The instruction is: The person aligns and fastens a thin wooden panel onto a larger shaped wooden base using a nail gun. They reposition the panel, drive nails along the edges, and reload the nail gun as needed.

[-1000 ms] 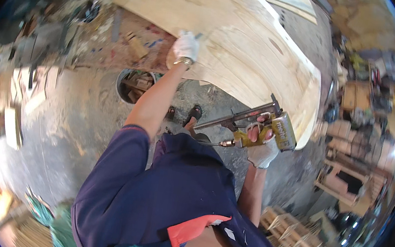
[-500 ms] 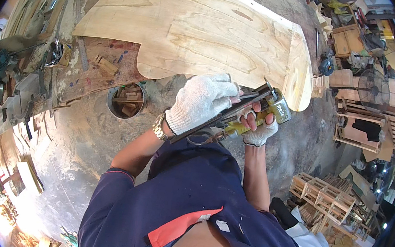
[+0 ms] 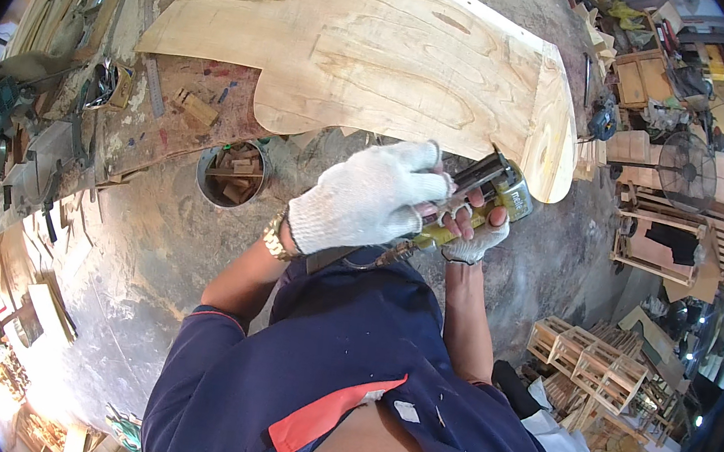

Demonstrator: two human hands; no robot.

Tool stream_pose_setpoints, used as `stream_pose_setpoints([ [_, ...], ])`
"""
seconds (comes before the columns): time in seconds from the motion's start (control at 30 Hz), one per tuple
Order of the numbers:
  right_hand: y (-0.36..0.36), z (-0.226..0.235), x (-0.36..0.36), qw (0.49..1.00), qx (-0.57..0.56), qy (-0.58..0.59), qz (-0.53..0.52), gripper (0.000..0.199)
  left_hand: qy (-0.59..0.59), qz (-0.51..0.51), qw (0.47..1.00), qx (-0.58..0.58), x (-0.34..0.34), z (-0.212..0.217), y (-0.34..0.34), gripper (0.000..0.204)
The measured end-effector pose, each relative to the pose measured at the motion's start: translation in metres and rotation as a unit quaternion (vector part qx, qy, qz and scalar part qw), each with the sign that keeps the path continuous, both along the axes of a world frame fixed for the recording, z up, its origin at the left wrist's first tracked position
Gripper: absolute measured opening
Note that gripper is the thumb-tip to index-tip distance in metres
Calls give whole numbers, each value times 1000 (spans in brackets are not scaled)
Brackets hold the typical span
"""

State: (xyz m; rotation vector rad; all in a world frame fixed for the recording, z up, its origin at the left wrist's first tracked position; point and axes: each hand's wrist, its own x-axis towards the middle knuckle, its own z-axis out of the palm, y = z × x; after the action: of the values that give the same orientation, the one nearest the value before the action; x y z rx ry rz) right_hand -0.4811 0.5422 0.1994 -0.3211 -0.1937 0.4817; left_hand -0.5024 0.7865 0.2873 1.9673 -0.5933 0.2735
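We log a large pale plywood panel with a curved cut edge [image 3: 375, 47] lying on the workbench. Below its edge, our white-gloved left hand [image 3: 366, 195] and right hand [image 3: 473, 240] clamp a yellow-green power tool [image 3: 483, 196], fingers wrapped tight around it.

Label: one, a pale rectangular sticker on the yellow-green power tool [image 3: 481, 209], just below the plywood panel [image 3: 375, 47]. Packages, signs, screens: none visible.
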Motion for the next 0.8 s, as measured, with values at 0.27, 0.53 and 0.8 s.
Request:
stream_pose_setpoints([
  [0.27,15,-24,12,977,163,90,108,48,265,-74,924,-267,-4,-53,9,31],
  [0.53,106,-26,-21,897,130,304,295,55,279,50,861,-421,-2,-71,32,64],
  [0.8,159,2,-53,899,-360,156,197,63,179,188,919,-298,-31,-89,89,42],
])
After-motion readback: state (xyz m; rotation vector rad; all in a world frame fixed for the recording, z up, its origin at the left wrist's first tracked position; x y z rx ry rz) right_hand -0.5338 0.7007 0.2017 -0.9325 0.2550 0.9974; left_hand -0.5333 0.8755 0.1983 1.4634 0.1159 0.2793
